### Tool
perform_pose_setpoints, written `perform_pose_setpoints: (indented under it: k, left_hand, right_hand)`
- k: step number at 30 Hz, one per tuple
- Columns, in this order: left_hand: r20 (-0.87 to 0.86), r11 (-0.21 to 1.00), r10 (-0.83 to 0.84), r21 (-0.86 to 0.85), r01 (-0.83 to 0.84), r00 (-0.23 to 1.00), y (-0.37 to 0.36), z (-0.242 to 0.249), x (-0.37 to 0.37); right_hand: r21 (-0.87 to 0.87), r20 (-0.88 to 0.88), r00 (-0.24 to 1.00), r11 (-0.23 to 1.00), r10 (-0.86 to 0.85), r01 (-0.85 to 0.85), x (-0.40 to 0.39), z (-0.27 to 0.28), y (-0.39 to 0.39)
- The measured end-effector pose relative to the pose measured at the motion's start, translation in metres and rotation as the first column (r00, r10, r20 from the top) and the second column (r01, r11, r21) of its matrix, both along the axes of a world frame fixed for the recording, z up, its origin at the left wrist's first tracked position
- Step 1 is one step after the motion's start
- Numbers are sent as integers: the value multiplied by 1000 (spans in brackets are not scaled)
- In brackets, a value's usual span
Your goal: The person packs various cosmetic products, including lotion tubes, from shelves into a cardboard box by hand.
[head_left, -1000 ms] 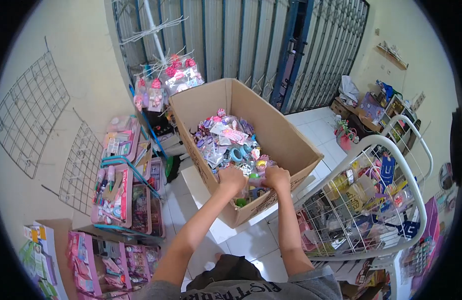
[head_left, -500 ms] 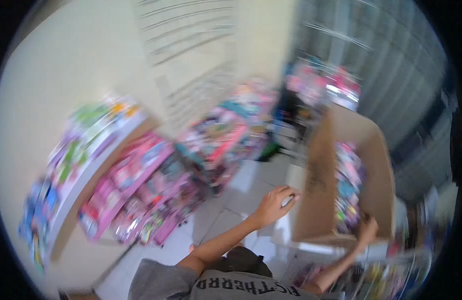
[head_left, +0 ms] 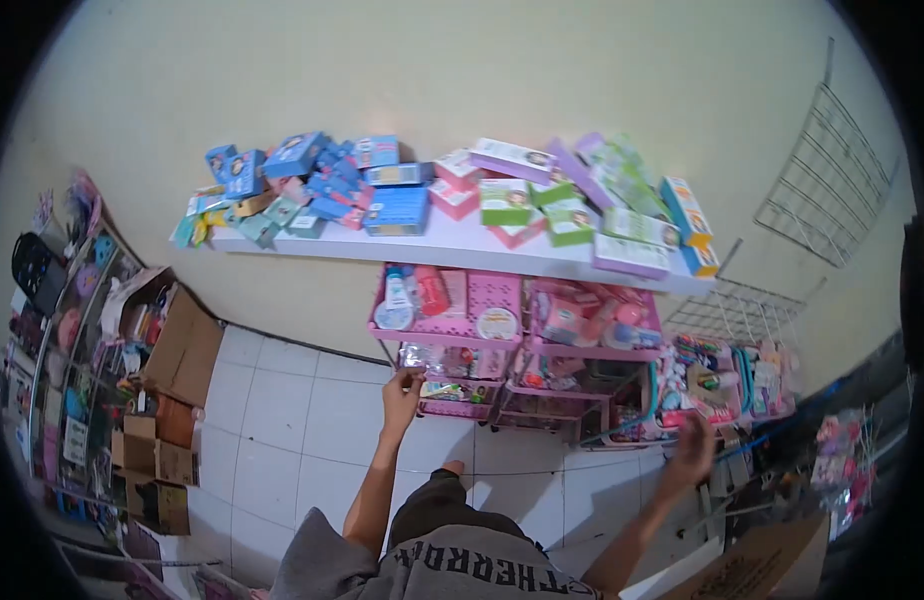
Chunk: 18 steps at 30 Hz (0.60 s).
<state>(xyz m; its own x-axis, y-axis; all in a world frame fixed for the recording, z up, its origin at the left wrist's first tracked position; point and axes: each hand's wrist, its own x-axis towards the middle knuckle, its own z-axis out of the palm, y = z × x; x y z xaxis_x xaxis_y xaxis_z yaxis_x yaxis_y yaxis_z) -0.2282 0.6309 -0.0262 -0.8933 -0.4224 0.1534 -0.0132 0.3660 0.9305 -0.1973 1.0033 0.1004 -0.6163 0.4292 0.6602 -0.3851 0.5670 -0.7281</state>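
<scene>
Left hand [head_left: 402, 395]: fingertips pressed together, contents indistinct, near rack [head_left: 489, 291]. Right hand [head_left: 692, 455]: blurred, grip untellable, near trolley [head_left: 650, 388]. Carton [head_left: 757, 570]: near right, could be knocked by wide arm sweep.

Single head view; faces forward, down; wall shelf mid-distance.

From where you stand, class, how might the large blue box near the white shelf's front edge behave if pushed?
The blue box would probably stay stiff and slide rather than roll, given its flat faces and straight edges. Pushed forward, it could tip off, as it sits close to the front edge of the white shelf.
</scene>
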Motion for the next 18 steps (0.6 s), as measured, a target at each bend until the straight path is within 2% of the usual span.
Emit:
perform_pose_setpoints:
  k: [1,2,3,4,5,6,7,8,9,10,11,12,13,15,16,18]
  left_hand:
    - [4,996,80,35,-80,997,-13,4,-1]
    - [11,994,101,40,-102,995,-25,4,-6]
    - [26,989,144,39,-145,989,-36,4,-12]
    - [41,982,183,37,-184,982,-47,3,-20]
    - [41,976,216,-31,-215,976,-57,1,-30]
    - [46,974,227,-25,-226,973,-65,2,-41]
    - [28,954,236,-200,-225,971,-72,6,-54]
    - [10,903,237,-371,-217,971,-78,10,-66]
    - [10,903,239,-371,-218,971,-80,17,-81]
    - [69,836,306,-497,-233,950,-79,26,-95]
    - [115,754,374,-615,-230,920,-80,32,-108]
    - [112,755,365,-617,-224,924,-82,32,-120]
    - [168,705,373,-691,-161,913,-85,26,-132]
    - [237,618,412,-783,-78,880,-92,0,-157]
    - [231,619,397,-782,-73,888,-93,-2,-157]
    - [347,637,375,-770,33,860,-96,-1,-162]
  right_hand:
    - [-21,178,977,993,118,-117,-26,3,-36]
    - [-109,130,946,952,298,-285,-55,-12,-68]
    - [-54,133,915,925,380,-376,-81,-25,-99]
    - [39,257,874,899,413,-437,-97,-22,-130]
    - [-24,282,817,855,503,-518,-115,-31,-162]
    - [24,296,783,816,546,-578,-133,-46,-188]
    - [72,309,748,770,587,-634,-152,-64,-212]
    - [173,374,750,754,545,-634,-167,-82,-236]
    - [271,431,756,728,493,-629,-179,-96,-257]
    - [270,430,757,730,492,-628,-187,-104,-275]
    - [393,424,803,713,420,-581,-193,-110,-291]
    - [509,408,846,683,345,-524,-197,-112,-304]
    - [508,407,849,689,336,-516,-198,-107,-315]
    - [546,586,785,619,200,-565,-201,-99,-330]
    - [550,580,793,629,187,-550,-203,-103,-334]
    - [519,693,708,587,136,-621,-210,-109,-341]
